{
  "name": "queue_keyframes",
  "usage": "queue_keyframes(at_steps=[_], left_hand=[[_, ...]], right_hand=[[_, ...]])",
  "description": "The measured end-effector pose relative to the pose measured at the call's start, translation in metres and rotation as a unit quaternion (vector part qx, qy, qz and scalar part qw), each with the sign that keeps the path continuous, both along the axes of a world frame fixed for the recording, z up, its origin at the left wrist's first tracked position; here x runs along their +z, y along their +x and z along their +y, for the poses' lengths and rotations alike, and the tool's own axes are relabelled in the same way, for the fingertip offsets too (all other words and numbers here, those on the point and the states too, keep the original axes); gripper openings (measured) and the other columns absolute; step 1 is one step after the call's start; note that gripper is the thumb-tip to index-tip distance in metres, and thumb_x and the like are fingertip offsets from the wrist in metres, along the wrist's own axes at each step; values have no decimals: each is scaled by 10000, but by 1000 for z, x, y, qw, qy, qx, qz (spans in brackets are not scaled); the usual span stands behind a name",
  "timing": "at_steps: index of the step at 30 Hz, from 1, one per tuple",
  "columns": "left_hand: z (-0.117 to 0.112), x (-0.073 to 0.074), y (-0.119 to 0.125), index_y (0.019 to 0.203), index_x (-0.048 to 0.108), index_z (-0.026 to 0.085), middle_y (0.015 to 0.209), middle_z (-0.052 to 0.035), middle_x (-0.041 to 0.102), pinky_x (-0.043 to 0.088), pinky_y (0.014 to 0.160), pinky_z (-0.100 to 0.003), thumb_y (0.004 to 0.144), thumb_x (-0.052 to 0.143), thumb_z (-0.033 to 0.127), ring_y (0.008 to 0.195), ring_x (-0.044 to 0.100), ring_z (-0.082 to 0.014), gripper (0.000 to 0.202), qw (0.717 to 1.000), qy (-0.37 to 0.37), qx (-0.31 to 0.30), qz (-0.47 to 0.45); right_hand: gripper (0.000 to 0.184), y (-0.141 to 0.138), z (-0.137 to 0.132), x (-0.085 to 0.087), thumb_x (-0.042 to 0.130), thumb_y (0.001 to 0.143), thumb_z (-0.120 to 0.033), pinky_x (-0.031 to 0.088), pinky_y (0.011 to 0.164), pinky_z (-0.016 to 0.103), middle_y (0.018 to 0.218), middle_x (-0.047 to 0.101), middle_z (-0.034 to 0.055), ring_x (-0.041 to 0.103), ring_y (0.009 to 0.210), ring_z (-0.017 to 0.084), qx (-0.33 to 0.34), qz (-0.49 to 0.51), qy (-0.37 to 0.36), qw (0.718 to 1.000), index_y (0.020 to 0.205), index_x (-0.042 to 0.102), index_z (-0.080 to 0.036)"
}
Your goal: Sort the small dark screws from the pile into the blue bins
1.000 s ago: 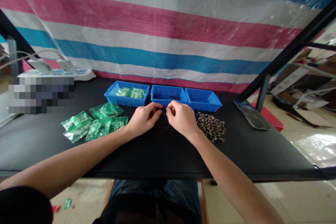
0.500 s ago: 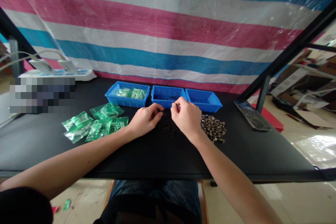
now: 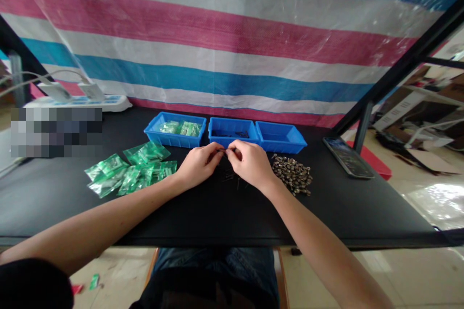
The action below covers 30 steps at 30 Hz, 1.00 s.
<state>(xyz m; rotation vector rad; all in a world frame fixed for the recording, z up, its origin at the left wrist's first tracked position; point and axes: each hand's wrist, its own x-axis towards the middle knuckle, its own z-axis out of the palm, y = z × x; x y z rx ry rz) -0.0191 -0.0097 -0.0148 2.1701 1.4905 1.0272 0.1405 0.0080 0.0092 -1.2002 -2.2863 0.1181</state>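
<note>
My left hand (image 3: 200, 166) and my right hand (image 3: 251, 163) are both closed in a pinch, fingertips almost meeting in front of the middle blue bin (image 3: 232, 142). A thin black screw-like piece (image 3: 224, 151) shows between the left fingertips. What the right fingertips hold is too small and covered to make out. Below the hands lie loose thin black pieces (image 3: 228, 177), partly hidden by my right hand. A pile of small shiny metal parts (image 3: 293, 175) lies just right of that hand. More dark thin pieces are inside the middle bin.
Green-and-clear packets (image 3: 139, 174) lie at the left. The left blue bin (image 3: 174, 141) contains similar packets; the right blue bin (image 3: 282, 145) stands beside the middle one. A phone (image 3: 347, 157) lies at the right, a power strip (image 3: 116, 103) at the back left. A striped sheet (image 3: 217, 48) hangs behind.
My right hand has moved left and slightly down from the middle bin's front, its fingertips now close to the left ones. My left hand has stayed nearly in place.
</note>
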Motion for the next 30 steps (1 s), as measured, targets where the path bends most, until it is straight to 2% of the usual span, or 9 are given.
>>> queue_keyframes(at_steps=[4, 10, 14, 23, 30], left_hand=[[0, 1, 0, 898, 594, 178, 646, 5, 610, 377, 530, -206, 863, 388, 307, 556, 553, -118, 246, 1000, -4, -1, 0], [0, -1, 0, 967, 523, 184, 603, 36, 546, 343, 495, -195, 851, 418, 292, 502, 499, -102, 190, 1000, 18, 19, -12], [0, -2, 1, 909, 506, 186, 596, 38, 538, 329, 492, -196, 851, 416, 283, 497, 489, -99, 145, 1000, 18, 21, -7], [1, -4, -1, 844, 488, 188, 607, 29, 560, 365, 537, -208, 876, 368, 315, 546, 536, -116, 178, 1000, -4, 18, -23], [1, -3, 0, 887, 498, 187, 619, 25, 559, 350, 522, -208, 861, 388, 322, 543, 522, -115, 176, 1000, -11, 20, -14]], right_hand=[[136, 2, 1, 1, 502, 836, -238, 343, 569, 220, 753, 665, 11, 578, 638, 132, 6, -1, -4, 1000, 825, 633, -203], [128, 0, 0, -1, 503, 830, -221, 326, 559, 219, 749, 654, 1, 558, 622, 124, 26, -16, -6, 1000, 782, 621, -205], [130, 0, 0, 0, 504, 835, -230, 318, 555, 221, 747, 652, -2, 555, 621, 124, 26, -20, -7, 999, 777, 618, -209], [157, 0, 0, 1, 535, 824, -247, 337, 570, 221, 740, 656, -3, 576, 620, 132, 22, -10, -20, 1000, 965, 590, -207], [111, 0, 1, 0, 499, 837, -227, 318, 559, 222, 757, 662, 4, 570, 626, 127, 22, -14, -15, 1000, 850, 607, -205]])
